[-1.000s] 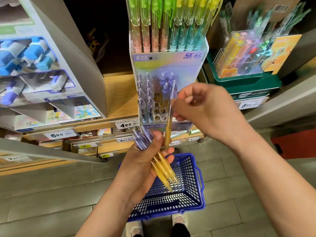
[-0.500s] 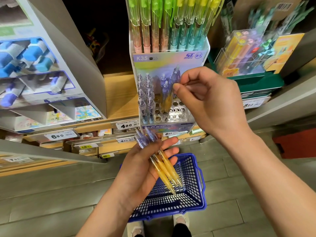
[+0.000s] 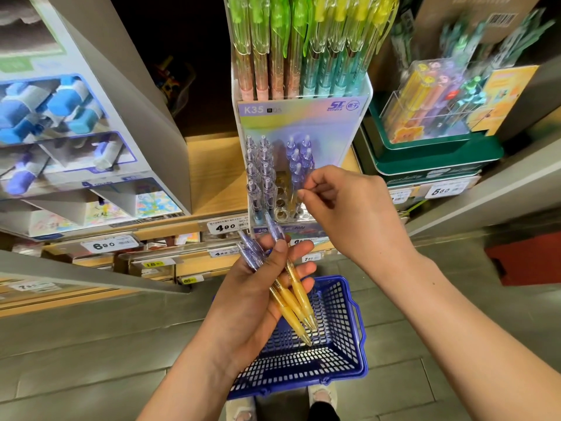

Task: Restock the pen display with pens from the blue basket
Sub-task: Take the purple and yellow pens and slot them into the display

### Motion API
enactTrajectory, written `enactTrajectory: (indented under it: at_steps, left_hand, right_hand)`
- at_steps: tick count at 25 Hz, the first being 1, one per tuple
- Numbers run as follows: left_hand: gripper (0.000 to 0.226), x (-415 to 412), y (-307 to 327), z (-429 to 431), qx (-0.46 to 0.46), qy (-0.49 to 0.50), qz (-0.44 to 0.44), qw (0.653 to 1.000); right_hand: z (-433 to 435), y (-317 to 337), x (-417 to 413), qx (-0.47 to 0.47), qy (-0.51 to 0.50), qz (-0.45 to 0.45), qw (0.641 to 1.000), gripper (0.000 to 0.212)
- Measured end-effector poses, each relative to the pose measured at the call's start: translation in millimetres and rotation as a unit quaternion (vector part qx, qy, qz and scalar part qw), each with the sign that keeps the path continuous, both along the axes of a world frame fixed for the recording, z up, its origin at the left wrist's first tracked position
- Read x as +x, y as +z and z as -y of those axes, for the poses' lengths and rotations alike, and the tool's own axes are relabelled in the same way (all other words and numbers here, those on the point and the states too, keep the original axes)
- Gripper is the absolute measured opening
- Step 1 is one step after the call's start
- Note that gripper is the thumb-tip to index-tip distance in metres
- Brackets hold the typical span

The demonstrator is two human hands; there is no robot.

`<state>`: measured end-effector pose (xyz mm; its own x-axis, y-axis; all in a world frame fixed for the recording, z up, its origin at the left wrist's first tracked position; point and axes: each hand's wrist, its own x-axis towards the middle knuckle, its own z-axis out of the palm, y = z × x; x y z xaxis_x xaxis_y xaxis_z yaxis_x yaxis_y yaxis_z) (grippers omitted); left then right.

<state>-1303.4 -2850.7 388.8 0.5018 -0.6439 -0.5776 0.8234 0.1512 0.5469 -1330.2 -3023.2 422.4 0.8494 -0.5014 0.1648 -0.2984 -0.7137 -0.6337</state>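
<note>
My left hand grips three pens with purple tops and yellow barrels, held over the blue basket on the floor. My right hand pinches the barrel of another purple-topped pen that stands in a slot of the clear K35 pen display. The display's lower tier holds two columns of purple-capped pens on the left and several on the right. Some slots in the middle are open. Green and yellow pens fill its upper tier.
A grey stand with blue erasers sits on the wooden shelf to the left. A green box with a clear case of coloured pens stands to the right. Price tags line the shelf edge. My shoes show below the basket.
My right hand carried one pen up from beside my left hand to the display and lowered it into a slot. The left hand kept its three pens and barely moved.
</note>
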Motion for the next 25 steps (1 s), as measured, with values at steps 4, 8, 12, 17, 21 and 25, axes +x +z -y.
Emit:
enactTrajectory:
  at_steps: [4, 8, 12, 17, 21, 25]
  left_hand:
    - [0.045, 1, 3, -1, 0.0, -0.007, 0.018, 1.0]
    - [0.05, 0, 4, 0, -0.004, -0.007, 0.025, 1.0]
    - [0.037, -3, 3, 1, 0.004, -0.015, 0.036, 0.999]
    - [0.047, -3, 4, 0, 0.002, -0.015, 0.005, 1.0]
    - [0.042, -6, 3, -1, 0.015, -0.018, -0.001, 1.0]
    - [0.034, -7, 4, 1, 0.021, -0.019, -0.015, 0.999]
  right_hand:
    - [-7, 3, -10, 0.128, 0.033, -0.132, 0.982, 0.021]
    - [-11, 8, -15, 0.273, 0.089, -0.166, 0.943, 0.013]
    - [-9, 13, -15, 0.371, 0.044, -0.113, 0.921, 0.006]
    - [21, 34, -18, 0.433, -0.045, 0.082, 0.897, 0.017]
    - [32, 43, -16, 0.34, -0.056, 0.16, 0.925, 0.011]
    - [25, 40, -12, 0.224, -0.051, 0.17, 0.958, 0.016]
